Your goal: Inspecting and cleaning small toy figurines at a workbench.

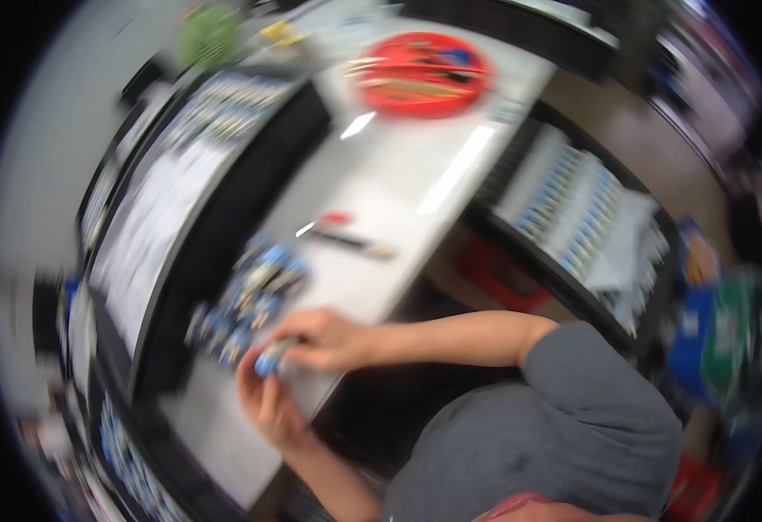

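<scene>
A small blue and pale metallic-looking part (268, 360) is held between my two hands over the near part of the white table; blur hides its exact kind. My right hand (324, 339) pinches its upper end. The fingers of my left hand (268, 402) close around its lower, blue end. Just beyond my hands lies a loose pile of similar blue and silver parts (263, 283). Past the pile rests a dark, slim hand tool (344, 238) with a pale tip, and a small red item (337, 217) sits beside it.
A black bin (233, 209) holding white sheets and rows of parts stands along the table's left side. On the right, another black tray (503, 230) holds rows of similar parts. A round red tray (424, 104) with tools sits at the far end, near a green object (209, 36).
</scene>
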`<state>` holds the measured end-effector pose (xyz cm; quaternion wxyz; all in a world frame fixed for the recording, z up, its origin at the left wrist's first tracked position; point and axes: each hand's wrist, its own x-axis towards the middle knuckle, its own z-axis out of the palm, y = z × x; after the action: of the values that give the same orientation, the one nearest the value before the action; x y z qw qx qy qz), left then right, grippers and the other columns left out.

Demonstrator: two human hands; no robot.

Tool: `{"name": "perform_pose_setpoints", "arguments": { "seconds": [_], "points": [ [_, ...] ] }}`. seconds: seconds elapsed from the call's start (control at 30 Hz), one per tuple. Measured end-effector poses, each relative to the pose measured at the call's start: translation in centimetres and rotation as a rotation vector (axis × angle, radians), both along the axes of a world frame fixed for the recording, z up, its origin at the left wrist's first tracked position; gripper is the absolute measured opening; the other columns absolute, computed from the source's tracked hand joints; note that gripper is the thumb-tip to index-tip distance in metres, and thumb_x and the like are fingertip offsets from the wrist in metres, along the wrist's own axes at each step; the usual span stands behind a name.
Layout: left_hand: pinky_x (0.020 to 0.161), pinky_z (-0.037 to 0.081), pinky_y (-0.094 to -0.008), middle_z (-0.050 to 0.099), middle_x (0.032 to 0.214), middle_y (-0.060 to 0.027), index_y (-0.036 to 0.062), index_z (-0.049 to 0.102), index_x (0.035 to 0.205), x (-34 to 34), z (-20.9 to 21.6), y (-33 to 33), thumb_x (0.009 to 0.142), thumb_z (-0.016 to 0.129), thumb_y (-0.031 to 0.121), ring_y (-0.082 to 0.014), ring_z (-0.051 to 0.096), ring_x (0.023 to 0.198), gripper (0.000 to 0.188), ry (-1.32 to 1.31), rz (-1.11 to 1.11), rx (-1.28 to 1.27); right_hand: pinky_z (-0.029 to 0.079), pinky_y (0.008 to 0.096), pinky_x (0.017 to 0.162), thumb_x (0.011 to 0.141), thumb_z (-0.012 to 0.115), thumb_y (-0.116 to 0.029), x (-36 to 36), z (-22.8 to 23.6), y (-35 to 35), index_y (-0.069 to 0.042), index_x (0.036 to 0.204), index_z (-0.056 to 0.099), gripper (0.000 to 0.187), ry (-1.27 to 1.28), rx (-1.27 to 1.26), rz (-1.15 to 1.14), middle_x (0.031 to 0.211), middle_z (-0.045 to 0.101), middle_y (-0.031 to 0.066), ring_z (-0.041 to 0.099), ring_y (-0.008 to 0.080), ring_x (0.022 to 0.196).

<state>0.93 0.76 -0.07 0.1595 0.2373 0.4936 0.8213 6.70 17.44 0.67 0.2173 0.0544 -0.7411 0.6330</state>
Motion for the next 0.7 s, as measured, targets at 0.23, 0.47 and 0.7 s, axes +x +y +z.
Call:
{"name": "perform_pose_setpoints", "arguments": {
  "seconds": [0.23, 0.47, 0.7],
  "points": [
    [0.102, 0.036, -0.0346, 0.049, 0.125, -0.0174, -0.0045, 0.042, 0.126, -1.1, -0.6, -1.6, 0.092, 0.043, 0.000, -0.0226, 0.049, 0.113, 0.034, -0.080, -0.036, -0.116, 0.049, 0.0295, 0.080, 0.073, 0.063, 0.009, 8.9, 2.7, 9.3, -0.001, 0.102, 0.060, 0.031, 0.326, -0.062, -0.414, 0.098, 0.060, 0.0114, 0.059, 0.0199, 0.093],
    [0.100, 0.039, -0.0329, 0.051, 0.122, -0.0170, -0.0058, 0.043, 0.123, -1.9, -0.8, -1.7, 0.091, 0.044, 0.000, -0.0210, 0.051, 0.111, 0.032, -0.073, 0.001, -0.187, 0.049, 0.0245, 0.074, 0.075, 0.064, 0.005, 33.3, -0.9, 25.5, -0.004, 0.106, 0.061, 0.032, 0.302, 0.000, -1.534, 0.098, 0.063, 0.0056, 0.057, 0.0104, 0.082],
    [0.088, 0.041, -0.0338, 0.055, 0.104, -0.0134, -0.0044, 0.052, 0.111, 0.6, 0.6, 0.0, 0.089, 0.053, 0.005, -0.0218, 0.050, 0.096, 0.024, 0.044, 0.081, -0.322, 0.049, 0.0340, 0.077, 0.069, 0.069, -0.013, 50.1, -13.0, 26.6, -0.008, 0.092, 0.068, 0.024, -0.657, -0.066, -2.213, 0.089, 0.068, 0.0106, 0.065, 0.0239, 0.086]
  ]
}}
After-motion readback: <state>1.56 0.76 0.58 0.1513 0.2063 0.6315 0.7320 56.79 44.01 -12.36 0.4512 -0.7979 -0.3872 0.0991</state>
